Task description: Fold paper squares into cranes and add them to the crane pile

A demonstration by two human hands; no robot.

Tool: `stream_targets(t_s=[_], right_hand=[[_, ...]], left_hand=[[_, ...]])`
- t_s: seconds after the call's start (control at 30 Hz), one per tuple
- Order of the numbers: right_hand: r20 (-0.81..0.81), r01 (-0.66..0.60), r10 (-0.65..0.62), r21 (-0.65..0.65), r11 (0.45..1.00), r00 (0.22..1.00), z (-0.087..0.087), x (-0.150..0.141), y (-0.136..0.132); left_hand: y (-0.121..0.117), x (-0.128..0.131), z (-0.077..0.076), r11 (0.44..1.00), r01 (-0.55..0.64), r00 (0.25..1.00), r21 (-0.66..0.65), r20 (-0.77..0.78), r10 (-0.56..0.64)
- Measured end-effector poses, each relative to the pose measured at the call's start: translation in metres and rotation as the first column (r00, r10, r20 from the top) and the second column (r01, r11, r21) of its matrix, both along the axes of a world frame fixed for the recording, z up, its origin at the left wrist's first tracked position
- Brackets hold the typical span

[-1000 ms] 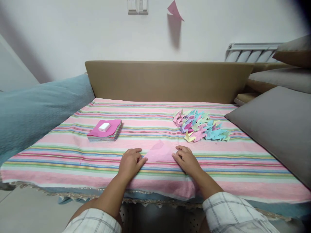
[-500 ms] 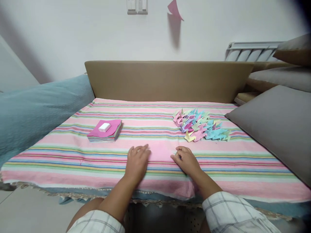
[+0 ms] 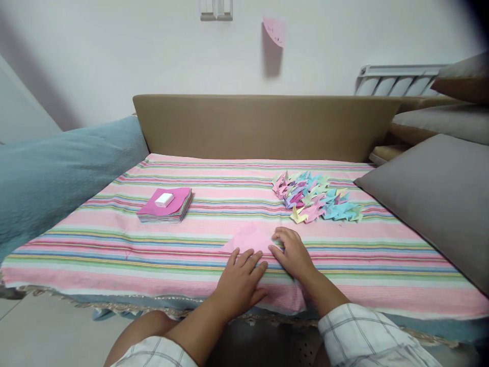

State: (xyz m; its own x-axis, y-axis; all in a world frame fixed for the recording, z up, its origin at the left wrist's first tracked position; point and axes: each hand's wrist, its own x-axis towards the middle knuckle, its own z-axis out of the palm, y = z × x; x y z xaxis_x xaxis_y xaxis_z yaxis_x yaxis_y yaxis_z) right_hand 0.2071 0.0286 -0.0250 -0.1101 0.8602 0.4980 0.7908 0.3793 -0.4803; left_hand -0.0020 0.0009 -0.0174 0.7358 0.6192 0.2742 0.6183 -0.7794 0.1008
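A pink sheet of origami paper (image 3: 248, 238) lies on the striped cloth, showing as a triangle with its long edge towards me. My left hand (image 3: 241, 279) is palm down with fingers spread, the fingertips at that near edge. At the paper's right corner, my right hand (image 3: 293, 253) has curled fingers and a bent thumb on it, partly hiding the corner. Beyond my right hand sits a cluster of folded paper cranes (image 3: 317, 199) in pink, blue, yellow, green and purple. To the left is a stack of coloured paper (image 3: 166, 208) with a white block (image 3: 164, 200) on top.
The striped cloth (image 3: 114, 234) covers the surface up to a brown padded board (image 3: 263, 127). Grey cushions (image 3: 431, 188) are piled at the right, and a blue padded side (image 3: 72, 163) runs along the left. A pink note (image 3: 274, 31) hangs on the wall.
My left hand has moved right and nearer to me, from the paper's left side to its near edge. The paper now shows as a triangle. My right hand has hardly moved.
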Motion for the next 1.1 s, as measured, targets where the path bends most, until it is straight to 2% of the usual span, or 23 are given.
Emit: stream_targets(t_s=[0.1,0.2,0.57,0.83,0.93,1.1], right_hand=[[0.063,-0.146,0.144,0.019,0.989,0.988,0.004,-0.008,-0.007],[0.110,-0.182,0.181,-0.009,0.983,0.977,0.004,-0.012,-0.011],[0.128,-0.041,0.061,-0.154,0.987,0.990,0.001,0.017,-0.013],[0.219,0.152,-0.082,-0.324,0.934,0.972,0.007,0.035,-0.019],[0.215,0.186,-0.118,-0.328,0.926,0.969,0.011,0.038,-0.021],[0.074,0.182,-0.168,-0.291,0.939,0.983,0.016,0.035,-0.022]], left_hand=[[0.000,0.000,0.000,1.000,0.000,1.000,0.002,0.003,0.000],[0.001,0.000,-0.002,1.000,0.002,1.000,0.011,0.006,-0.002],[-0.003,-0.001,0.000,0.998,-0.060,0.996,0.002,-0.063,0.060],[-0.001,-0.002,0.000,0.998,-0.064,0.997,-0.016,-0.052,0.063],[-0.001,-0.002,-0.001,0.998,-0.068,0.996,-0.014,-0.050,0.068],[-0.001,-0.001,0.000,0.997,-0.070,0.996,-0.019,-0.049,0.069]])
